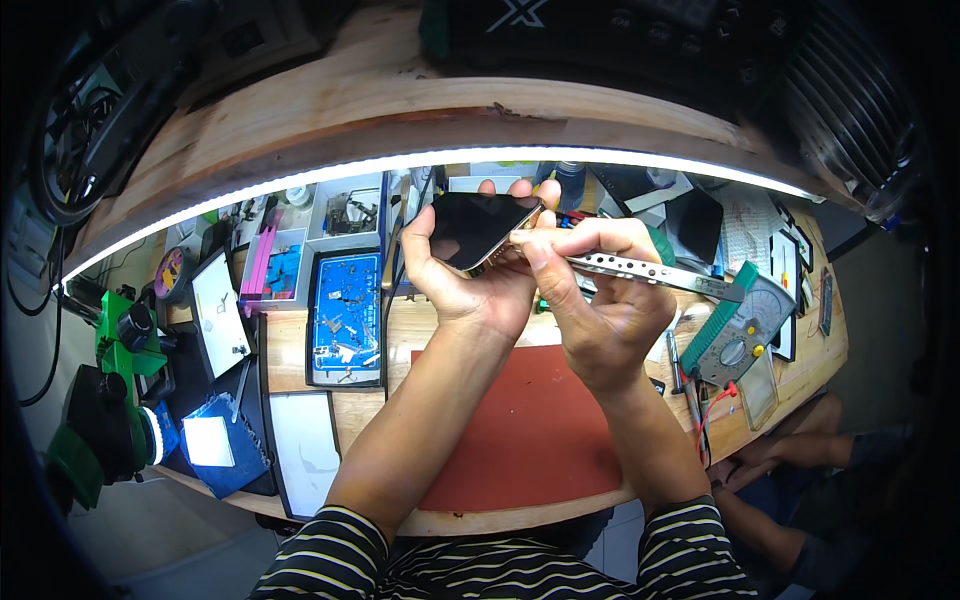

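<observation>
In my left hand [465, 285] lies a black-screened phone [474, 225], gripped by curled fingers and thumb, screen upward and tilted. My right hand [610, 290] holds long metal tweezers [680, 277] with a row of holes. Its thumb and fingers are at the phone's lower right edge, where the tweezer tips are partly hidden. Both forearms reach over a red mat [515, 440].
A blue parts tray [345, 318] and organizer boxes [273, 282] stand left, near a green microscope [110, 420]. A multimeter [738, 335] with probes is right. A lit shelf [420, 120] crosses above. Another person's bare arms [765, 525] are at lower right.
</observation>
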### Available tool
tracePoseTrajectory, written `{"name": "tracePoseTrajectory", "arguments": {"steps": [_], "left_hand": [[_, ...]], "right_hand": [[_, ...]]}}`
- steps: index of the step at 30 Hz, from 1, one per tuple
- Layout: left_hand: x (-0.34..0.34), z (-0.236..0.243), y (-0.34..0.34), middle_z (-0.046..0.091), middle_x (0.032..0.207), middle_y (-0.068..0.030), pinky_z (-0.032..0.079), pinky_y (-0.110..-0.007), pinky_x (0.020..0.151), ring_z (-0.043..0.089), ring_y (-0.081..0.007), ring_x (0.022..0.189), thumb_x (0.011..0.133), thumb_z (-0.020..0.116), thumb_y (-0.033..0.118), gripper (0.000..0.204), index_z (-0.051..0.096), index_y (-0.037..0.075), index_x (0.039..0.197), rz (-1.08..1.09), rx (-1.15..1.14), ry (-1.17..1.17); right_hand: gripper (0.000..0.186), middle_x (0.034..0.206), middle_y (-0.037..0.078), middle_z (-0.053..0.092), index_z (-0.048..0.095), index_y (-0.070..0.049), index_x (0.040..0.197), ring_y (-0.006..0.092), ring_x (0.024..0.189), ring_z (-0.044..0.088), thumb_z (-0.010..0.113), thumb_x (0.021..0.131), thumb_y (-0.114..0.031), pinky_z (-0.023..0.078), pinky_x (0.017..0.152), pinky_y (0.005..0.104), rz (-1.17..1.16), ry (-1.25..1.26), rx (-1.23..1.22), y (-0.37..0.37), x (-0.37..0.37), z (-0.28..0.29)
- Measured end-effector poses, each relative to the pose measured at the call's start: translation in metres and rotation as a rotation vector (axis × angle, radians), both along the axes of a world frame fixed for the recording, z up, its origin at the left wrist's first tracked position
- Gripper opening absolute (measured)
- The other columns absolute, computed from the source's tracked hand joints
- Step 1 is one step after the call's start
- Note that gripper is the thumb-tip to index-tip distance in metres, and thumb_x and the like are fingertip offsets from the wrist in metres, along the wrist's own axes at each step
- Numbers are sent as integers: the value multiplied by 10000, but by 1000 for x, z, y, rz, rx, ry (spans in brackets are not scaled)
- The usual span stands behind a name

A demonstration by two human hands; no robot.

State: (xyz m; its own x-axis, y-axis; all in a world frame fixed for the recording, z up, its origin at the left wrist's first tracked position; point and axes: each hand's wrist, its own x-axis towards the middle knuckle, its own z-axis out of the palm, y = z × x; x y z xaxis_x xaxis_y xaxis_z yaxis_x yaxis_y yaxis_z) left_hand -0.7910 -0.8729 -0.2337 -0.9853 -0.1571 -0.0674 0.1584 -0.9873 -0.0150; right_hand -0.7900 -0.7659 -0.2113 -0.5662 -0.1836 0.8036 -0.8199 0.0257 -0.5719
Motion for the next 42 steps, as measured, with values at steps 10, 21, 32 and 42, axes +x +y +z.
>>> {"name": "tracePoseTrajectory", "arguments": {"steps": [10,21,32,42], "left_hand": [[-2,-3,-2,605,1015,-245,527,-535,882,590,-468,1045,814,513,538,604,502,-2,1084,-30,35,132],[-6,-4,-15,601,1056,-261,496,-531,970,576,-445,1098,795,570,427,576,538,-97,1032,-129,284,62],[-7,3,-13,547,1010,-279,489,-551,991,550,-469,1086,761,593,390,543,486,-89,993,8,180,-84],[-11,-10,-26,616,1081,-266,510,-499,993,580,-445,1124,802,578,364,558,539,-133,1052,-172,290,254]], "right_hand": [[177,883,87,644,568,3,907,145,823,678,701,813,72,543,754,241,325,-482,-286,6,-4,5],[548,704,55,682,655,-12,1200,118,598,653,672,664,98,529,603,247,35,120,426,20,-14,15],[447,578,52,574,721,-131,1088,196,502,586,704,657,-15,460,479,307,-52,79,600,15,0,23],[417,641,74,659,745,-64,1043,106,519,611,687,648,56,515,519,253,300,-198,550,43,13,50]]}}
